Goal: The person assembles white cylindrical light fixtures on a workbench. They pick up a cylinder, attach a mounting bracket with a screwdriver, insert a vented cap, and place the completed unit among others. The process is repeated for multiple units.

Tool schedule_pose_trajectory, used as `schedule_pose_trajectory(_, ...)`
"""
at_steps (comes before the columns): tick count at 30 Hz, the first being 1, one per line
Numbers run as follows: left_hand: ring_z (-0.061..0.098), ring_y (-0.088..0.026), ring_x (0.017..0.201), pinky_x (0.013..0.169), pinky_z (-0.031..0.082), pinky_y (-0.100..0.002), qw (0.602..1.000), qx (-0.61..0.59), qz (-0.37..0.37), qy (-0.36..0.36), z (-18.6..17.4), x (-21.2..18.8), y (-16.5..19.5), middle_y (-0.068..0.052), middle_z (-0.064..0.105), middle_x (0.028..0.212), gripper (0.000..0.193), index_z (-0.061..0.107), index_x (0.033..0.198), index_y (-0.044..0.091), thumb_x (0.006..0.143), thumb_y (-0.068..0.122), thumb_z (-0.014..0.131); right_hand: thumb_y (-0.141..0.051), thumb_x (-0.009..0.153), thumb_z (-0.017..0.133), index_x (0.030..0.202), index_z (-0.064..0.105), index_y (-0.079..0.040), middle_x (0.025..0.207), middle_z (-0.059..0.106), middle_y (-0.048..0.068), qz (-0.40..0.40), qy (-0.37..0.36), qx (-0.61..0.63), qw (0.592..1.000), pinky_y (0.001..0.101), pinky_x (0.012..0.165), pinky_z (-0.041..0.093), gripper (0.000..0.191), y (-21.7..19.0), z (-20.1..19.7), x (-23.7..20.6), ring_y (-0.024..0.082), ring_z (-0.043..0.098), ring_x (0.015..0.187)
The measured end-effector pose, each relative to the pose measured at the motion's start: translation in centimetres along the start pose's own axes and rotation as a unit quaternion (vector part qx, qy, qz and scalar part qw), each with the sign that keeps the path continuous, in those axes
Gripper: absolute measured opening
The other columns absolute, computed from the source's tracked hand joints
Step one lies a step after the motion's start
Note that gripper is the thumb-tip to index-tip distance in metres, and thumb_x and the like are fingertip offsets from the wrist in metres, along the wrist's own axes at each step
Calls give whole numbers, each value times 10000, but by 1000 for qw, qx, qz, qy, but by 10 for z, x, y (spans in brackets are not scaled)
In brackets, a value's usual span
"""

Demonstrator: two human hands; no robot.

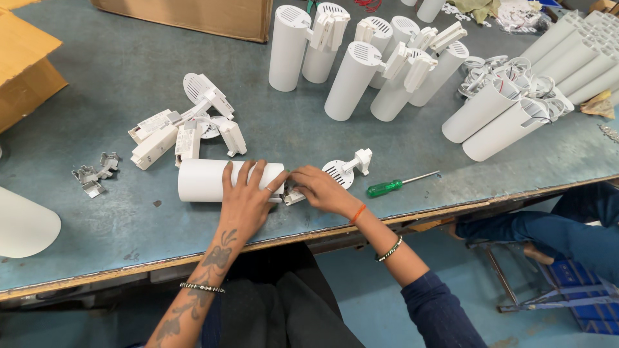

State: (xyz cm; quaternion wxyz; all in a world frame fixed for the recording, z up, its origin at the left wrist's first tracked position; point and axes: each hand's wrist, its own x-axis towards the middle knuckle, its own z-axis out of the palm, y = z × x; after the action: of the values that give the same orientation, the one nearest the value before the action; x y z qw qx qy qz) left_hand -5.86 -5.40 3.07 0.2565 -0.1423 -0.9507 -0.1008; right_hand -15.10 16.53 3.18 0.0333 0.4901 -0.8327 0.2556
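Note:
A white cylindrical lamp housing (203, 180) lies on its side on the grey-blue table (116, 77). My left hand (245, 196) rests flat over its right end and holds it down. My right hand (320, 191) pinches a small white part (293, 196) at the housing's open end. Just behind that hand lies a white round end cap with a bracket (345, 169).
A green-handled screwdriver (393, 186) lies right of my hands. White brackets and drivers (187, 132) and metal clips (95, 173) sit to the left. Upright white housings (361, 64) stand behind, empty tubes (509, 122) at right. Cardboard boxes (26, 64) are far left. Another person's legs (567, 232) are at right.

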Motion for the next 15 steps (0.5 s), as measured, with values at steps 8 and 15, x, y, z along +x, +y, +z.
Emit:
schedule_pose_trajectory(8,346,-401,1400,1105,102,-760,999,-22,3,-44,-2,9,10,-160,453,1501,740,583,1358,340,664,375,839,-8,920,566,1221,551,-27,1228,549,165,12,84,-87,993,449,901,519,302,9,32,-6,381,617,1049)
schedule_pose_trajectory(15,325,-349,1476,1150,70,-773,989,72,77,-104,1,47,14,-111,515,1461,445,783,1027,111,696,406,822,-33,899,609,1236,592,-61,1217,534,214,82,171,-123,974,461,828,513,339,10,49,-10,390,616,975)
